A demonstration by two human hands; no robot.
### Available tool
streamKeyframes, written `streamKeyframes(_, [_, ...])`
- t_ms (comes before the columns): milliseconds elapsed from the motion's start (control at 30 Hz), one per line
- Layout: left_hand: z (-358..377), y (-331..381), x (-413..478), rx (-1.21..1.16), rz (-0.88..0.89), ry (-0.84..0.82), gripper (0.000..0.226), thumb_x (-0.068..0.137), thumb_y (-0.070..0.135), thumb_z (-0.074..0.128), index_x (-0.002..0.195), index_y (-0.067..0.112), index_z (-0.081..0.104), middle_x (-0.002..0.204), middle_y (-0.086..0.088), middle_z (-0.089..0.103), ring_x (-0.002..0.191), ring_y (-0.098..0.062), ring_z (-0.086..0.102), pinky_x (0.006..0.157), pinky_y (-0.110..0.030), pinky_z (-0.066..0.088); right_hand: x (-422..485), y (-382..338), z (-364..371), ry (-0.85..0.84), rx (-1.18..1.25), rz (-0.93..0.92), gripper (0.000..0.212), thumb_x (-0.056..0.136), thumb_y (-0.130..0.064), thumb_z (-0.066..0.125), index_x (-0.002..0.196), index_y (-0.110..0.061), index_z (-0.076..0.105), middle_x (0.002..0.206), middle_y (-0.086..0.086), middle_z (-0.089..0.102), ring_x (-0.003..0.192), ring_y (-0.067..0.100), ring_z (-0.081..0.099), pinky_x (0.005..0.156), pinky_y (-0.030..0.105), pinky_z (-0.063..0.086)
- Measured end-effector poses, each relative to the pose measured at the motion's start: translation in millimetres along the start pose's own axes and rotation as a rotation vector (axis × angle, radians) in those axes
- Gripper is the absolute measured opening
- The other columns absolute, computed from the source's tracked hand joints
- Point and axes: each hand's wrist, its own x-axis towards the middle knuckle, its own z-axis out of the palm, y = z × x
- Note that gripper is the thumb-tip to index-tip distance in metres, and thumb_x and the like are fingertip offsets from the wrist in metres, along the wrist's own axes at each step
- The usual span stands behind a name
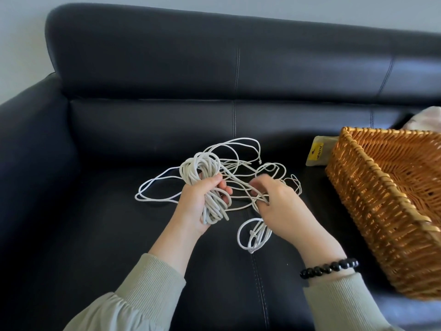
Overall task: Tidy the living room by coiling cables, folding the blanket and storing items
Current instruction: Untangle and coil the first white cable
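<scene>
— White cable (210, 187), on the black leather sofa (119, 139): why is the coil being clenched in the left hand (202, 201)?

— Wound loops are being kept together while loose strands are being pinched by the right hand (274, 201).

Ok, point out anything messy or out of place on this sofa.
The white cable sprawls in tangled loops across the sofa seat; only part is coiled in the left hand. A yellowish packet lies wedged behind the wicker basket.

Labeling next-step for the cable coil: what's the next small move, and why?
Probably the right hand draws one more strand over and lays it onto the coiled bundle gripped by the left hand: most of the white cable lies in loose loops on the sofa.
</scene>
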Motion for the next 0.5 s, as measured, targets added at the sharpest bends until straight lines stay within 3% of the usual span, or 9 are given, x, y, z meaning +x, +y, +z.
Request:
streamKeyframes(100, [1.9,-0.3,-0.3,-0.138,-0.036,0.036,0.019,0.093,0.009,0.056,0.075,0.006,0.064,0.066,-0.006,0.068,0.060,-0.016,0.066,0.060,-0.025,0.054,-0.1,-0.4,0.1,0.080,0.028,0.062,0.021,0.088,-0.018,0.060,0.107,-0.020,0.051,0.098,-0.010,0.058,0.089,0.010,0.054,0.077,0.025,0.046])
streamKeyframes(167, [2.2,-1.0,-0.2,-0.203,-0.038,0.047,0.014,0.094,0.010,0.055,0.086,0.005,0.066,0.079,-0.009,0.072,0.069,-0.017,0.071,0.073,-0.031,0.056,0.8,-0.7,0.3,0.091,-0.006,0.044,0.009,0.088,-0.022,0.061,0.096,-0.018,0.058,0.086,-0.008,0.061,0.077,0.012,0.056,0.068,0.027,0.047])
streamKeyframes(300, [2.0,-1.0,-0.5,-0.258,-0.035,0.022,0.021,0.097,0.008,0.048,0.102,-0.001,0.067,0.108,-0.014,0.072,0.103,-0.022,0.069,0.093,-0.041,0.052,1.9,-4.1,3.7,0.052,-0.012,0.012,0.008,0.089,-0.023,0.060,0.089,-0.017,0.067,0.076,-0.005,0.062,0.072,0.012,0.056,0.060,0.018,0.039])
streamKeyframes(433, [2.3,0.8,-3.1,-0.347,-0.040,-0.008,0.026,0.098,0.009,0.043,0.110,-0.003,0.062,0.112,-0.016,0.071,0.103,-0.022,0.069,0.096,-0.040,0.050,2.0,-5.7,7.9,-0.005,-0.020,-0.026,0.010,0.090,-0.022,0.058,0.092,-0.018,0.068,0.080,-0.005,0.063,0.072,0.006,0.051,0.058,0.009,0.036])
streamKeyframes(500, [1.2,1.0,-3.4,-0.370,-0.032,0.004,0.025,0.098,0.008,0.043,0.106,-0.005,0.063,0.108,-0.016,0.071,0.102,-0.022,0.070,0.096,-0.041,0.049,1.4,-8.3,11.4,-0.040,-0.049,-0.058,0.013,0.093,-0.022,0.055,0.095,-0.019,0.067,0.084,-0.004,0.062,0.075,0.008,0.051,0.059,0.014,0.033])
